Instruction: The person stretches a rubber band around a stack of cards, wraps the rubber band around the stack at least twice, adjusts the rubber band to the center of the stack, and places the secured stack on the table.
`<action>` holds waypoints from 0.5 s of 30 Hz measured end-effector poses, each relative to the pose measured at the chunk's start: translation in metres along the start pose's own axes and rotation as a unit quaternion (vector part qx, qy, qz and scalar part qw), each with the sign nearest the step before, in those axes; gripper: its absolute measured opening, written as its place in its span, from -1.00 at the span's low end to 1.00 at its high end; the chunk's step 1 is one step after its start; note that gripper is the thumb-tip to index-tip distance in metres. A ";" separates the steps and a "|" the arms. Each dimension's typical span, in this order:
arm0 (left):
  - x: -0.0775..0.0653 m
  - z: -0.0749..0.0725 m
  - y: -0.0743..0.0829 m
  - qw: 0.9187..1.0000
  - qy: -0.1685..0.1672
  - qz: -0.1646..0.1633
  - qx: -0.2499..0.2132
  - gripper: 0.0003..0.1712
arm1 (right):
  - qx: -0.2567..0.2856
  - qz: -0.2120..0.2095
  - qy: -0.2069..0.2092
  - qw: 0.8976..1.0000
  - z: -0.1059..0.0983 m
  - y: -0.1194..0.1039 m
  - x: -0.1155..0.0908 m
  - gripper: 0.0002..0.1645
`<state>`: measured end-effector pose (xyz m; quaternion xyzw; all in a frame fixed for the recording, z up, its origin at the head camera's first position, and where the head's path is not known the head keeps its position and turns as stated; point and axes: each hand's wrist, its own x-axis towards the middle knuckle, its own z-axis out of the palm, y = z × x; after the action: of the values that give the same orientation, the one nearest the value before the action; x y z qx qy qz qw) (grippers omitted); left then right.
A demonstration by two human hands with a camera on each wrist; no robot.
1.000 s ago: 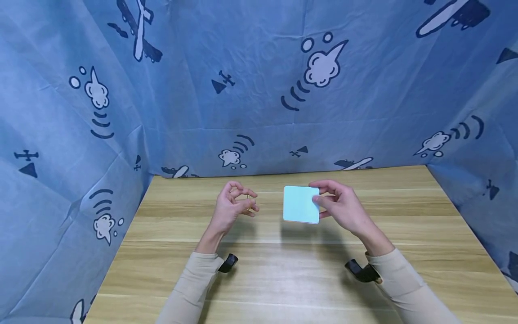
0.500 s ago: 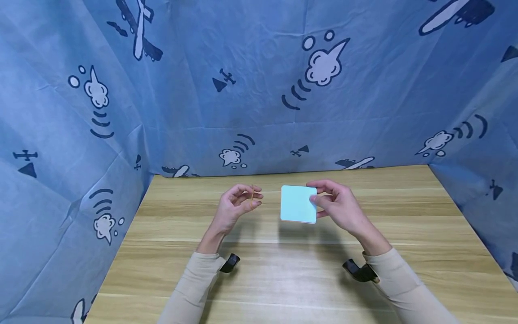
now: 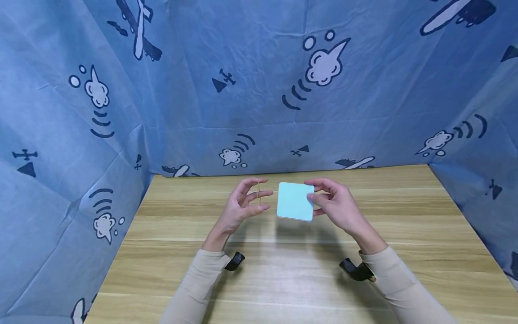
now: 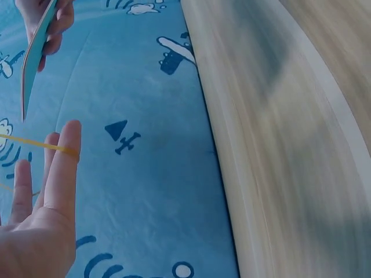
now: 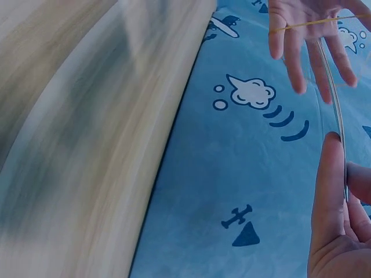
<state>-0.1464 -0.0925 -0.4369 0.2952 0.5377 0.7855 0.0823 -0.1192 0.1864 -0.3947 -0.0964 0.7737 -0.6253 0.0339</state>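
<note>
My right hand (image 3: 337, 206) pinches a thin stack of square light-blue cards (image 3: 294, 201) by its right edge, thumb in front and fingers behind. The cards have rounded corners and stand nearly upright above the table; a reddish layer shows along their edge in the left wrist view. A thin yellow rubber band (image 4: 35, 142) is stretched round the spread, fairly straight fingers and thumb of my left hand (image 3: 242, 206). That hand is just left of the cards, apart from them in the head view. From the right wrist, the cards (image 5: 333, 87) appear edge-on, pointing toward the banded left hand (image 5: 310, 26).
Below both hands lies a wood-grain table (image 3: 279, 279). A blue cloth (image 3: 259, 99) printed with planes and clouds hangs behind it and along both sides. Each wrist carries a small black camera, such as the left wrist camera (image 3: 235, 261).
My left hand has moved right and its fingers have spread, stretching the rubber band wider. The right hand has shifted slightly left with the cards, so the gap between the hands is smaller.
</note>
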 end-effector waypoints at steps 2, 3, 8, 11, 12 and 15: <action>0.003 0.003 -0.001 1.000 -0.012 -0.001 -0.004 -0.20 | 0.006 -0.002 0.008 1.000 0.001 -0.001 0.001 -0.55; 0.004 0.005 -0.003 1.000 -0.016 -0.003 -0.003 -0.16 | 0.010 -0.003 0.012 1.000 0.002 -0.001 0.001 -0.56; 0.008 0.013 -0.005 0.999 -0.032 -0.027 0.022 0.02 | 0.027 -0.007 0.017 0.999 0.006 -0.002 0.003 -0.56; 0.011 0.018 -0.006 0.997 -0.046 -0.037 0.039 0.08 | 0.034 -0.008 0.011 0.999 0.009 -0.001 0.004 -0.56; 0.013 0.019 -0.007 0.997 -0.051 -0.038 0.043 0.07 | 0.034 -0.009 0.008 0.999 0.010 -0.002 0.003 -0.56; 0.016 0.024 -0.008 0.996 -0.065 -0.038 0.050 0.03 | 0.036 -0.011 0.001 0.999 0.013 -0.002 0.003 -0.56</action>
<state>-0.1483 -0.0632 -0.4319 0.3288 0.5806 0.7331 0.1319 -0.1201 0.1724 -0.3955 -0.1027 0.7500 -0.6528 0.0301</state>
